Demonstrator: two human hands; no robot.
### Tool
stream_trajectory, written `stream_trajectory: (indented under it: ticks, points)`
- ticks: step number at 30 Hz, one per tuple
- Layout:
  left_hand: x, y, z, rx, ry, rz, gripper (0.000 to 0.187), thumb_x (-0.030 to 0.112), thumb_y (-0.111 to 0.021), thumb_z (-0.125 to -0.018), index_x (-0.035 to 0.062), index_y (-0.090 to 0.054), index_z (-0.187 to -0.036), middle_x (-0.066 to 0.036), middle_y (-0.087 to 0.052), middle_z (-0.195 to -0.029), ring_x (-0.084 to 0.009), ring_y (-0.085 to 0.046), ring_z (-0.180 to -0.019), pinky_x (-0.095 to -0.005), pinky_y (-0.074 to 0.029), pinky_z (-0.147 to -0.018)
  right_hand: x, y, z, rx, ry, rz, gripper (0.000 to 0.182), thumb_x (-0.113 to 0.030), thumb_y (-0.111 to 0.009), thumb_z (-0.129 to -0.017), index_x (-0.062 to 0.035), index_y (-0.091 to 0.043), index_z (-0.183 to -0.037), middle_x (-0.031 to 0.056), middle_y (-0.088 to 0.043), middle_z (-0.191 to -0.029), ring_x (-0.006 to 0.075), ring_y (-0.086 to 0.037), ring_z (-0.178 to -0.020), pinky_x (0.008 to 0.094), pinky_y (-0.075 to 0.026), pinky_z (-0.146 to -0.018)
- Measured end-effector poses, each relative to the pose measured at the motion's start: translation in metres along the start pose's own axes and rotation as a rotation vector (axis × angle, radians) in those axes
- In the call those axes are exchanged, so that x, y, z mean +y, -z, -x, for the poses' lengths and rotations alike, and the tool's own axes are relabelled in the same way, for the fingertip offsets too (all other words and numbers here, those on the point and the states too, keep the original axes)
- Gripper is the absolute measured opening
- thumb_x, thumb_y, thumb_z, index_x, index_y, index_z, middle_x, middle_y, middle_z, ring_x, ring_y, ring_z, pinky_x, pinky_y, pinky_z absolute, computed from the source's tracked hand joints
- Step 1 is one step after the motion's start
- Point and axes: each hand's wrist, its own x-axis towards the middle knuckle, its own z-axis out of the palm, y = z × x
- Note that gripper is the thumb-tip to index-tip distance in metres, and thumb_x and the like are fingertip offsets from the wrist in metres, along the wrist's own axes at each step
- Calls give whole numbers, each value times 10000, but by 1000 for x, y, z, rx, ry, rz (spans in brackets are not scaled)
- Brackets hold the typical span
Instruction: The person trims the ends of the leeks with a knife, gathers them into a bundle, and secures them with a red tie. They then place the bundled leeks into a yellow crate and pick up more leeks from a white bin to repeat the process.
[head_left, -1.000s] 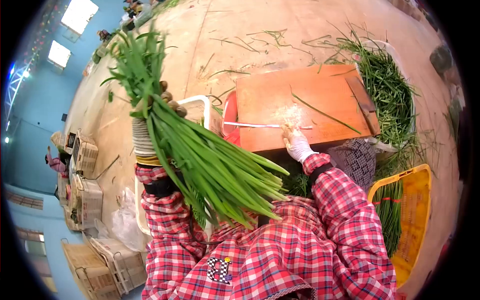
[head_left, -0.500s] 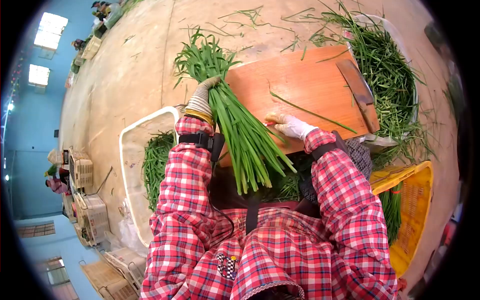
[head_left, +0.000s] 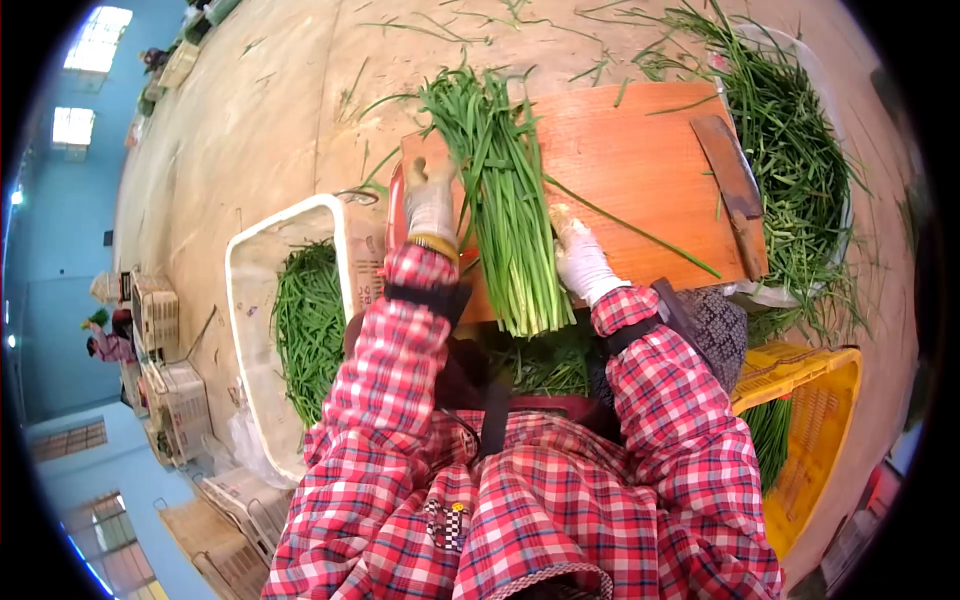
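A bunch of garlic chives (head_left: 510,220) lies on the orange wooden board (head_left: 630,150), its leafy tips pointing away from me and its pale cut ends hanging over the near edge. To its left, my left hand (head_left: 432,205) in a whitish glove stands with fingers apart, holding nothing. My right hand (head_left: 582,258), also gloved, rests against the bunch's right side near the stem ends, its fingers extended. A single loose stalk (head_left: 640,230) crosses the board. Near the board's right edge lies a broad-bladed knife (head_left: 725,165) with a dark blade.
A white-rimmed basket (head_left: 235,300) with cut greens (head_left: 308,325) stands at left. On the right are a heaped tub of chive leaves (head_left: 790,140) and a yellow crate (head_left: 835,430) holding chives. Scraps litter the floor (head_left: 270,130); stacked crates (head_left: 180,400) stand far left.
The bunch, held by my left hand half a second ago, has moved right and now lies straighter on the board. My left hand has let go. My right hand has come against the bunch.
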Motion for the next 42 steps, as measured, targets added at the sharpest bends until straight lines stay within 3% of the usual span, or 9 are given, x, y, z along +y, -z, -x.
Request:
stream_trajectory:
  ticks: [4, 7, 10, 16, 21, 24, 28, 34, 42]
  points:
    - [-51, 70, 41, 52, 36, -10, 378, 111, -600, -762, -15, -561, -1116, -179, -591, -1103, -238, -560, -1017, -310, -428, -891, 8, 8, -3, 123, 132, 156, 489, 17, -451, -750, 8, -469, -1239, 266, -460, -1253, 396, -470, -1137, 414, -392, -974]
    - [-75, 85, 76, -78, 205, -210, 390, 113, -616, -736, 9, -580, -1110, -153, -606, -1105, -234, -575, -1018, -313, -427, -911, 6, 23, -1, 71, -26, 155, 400, -23, -455, -765, 10, -539, -1155, 263, -559, -1101, 391, -545, -1017, 427, -439, -894]
    - [-76, 75, 83, -119, -23, -596, 497, 206, -631, -735, 11, -534, -1182, -193, -584, -1136, -295, -554, -1075, -360, -412, -945, -7, 44, 19, 34, -222, 168, 348, -196, -450, -869, 23, -568, -1112, 257, -595, -1006, 394, -574, -939, 458, -456, -817]
    - [-101, 53, 75, -267, 136, -389, 516, 234, -609, -769, -14, -503, -1208, -144, -595, -1066, -232, -580, -939, -312, -461, -820, -23, 37, 33, 3, -282, 302, 467, -360, -446, -895, 21, -557, -1141, 251, -614, -980, 404, -584, -918, 470, -448, -817]
    - [-60, 53, 99, -508, 535, 232, 504, 293, -606, -838, 63, -451, -1258, -127, -590, -1045, -216, -613, -804, -364, -522, -654, -41, 14, 30, -72, -247, 125, 413, -287, -481, -871, 60, -567, -1079, 298, -597, -930, 420, -570, -925, 466, -445, -832]
    - [-77, 48, 98, -662, 390, 361, 479, 331, -574, -853, 65, -484, -1242, -102, -627, -979, -216, -602, -851, -347, -511, -713, -52, -10, 34, -126, -146, -34, 407, -269, -491, -873, 27, -548, -1147, 308, -565, -1043, 419, -547, -1005, 431, -441, -874]
    - [-74, 53, 99, -559, 563, 421, 466, 285, -596, -844, 45, -482, -1226, -105, -630, -962, -246, -607, -883, -337, -503, -768, -60, -2, 27, -215, -232, 324, 455, -315, -523, -863, 6, -518, -1185, 267, -594, -1015, 396, -581, -938, 460, -458, -808]
    - [-125, 39, 80, -276, 309, 32, 351, 266, -590, -835, 5, -544, -1066, -80, -614, -870, -167, -583, -706, -301, -498, -625, -107, 13, 35, 168, 303, 240, 292, -151, -605, -778, -88, -558, -1060, 111, -602, -930, 297, -577, -871, 409, -476, -737]
    - [-83, 47, 99, -546, 491, 101, 398, 256, -620, -789, -23, -590, -1072, -80, -618, -730, -157, -548, -496, -274, -462, -403, -22, 19, 14, 108, -134, -65, 179, -68, -556, -786, -120, -661, -921, 122, -634, -860, 279, -622, -824, 362, -485, -741]
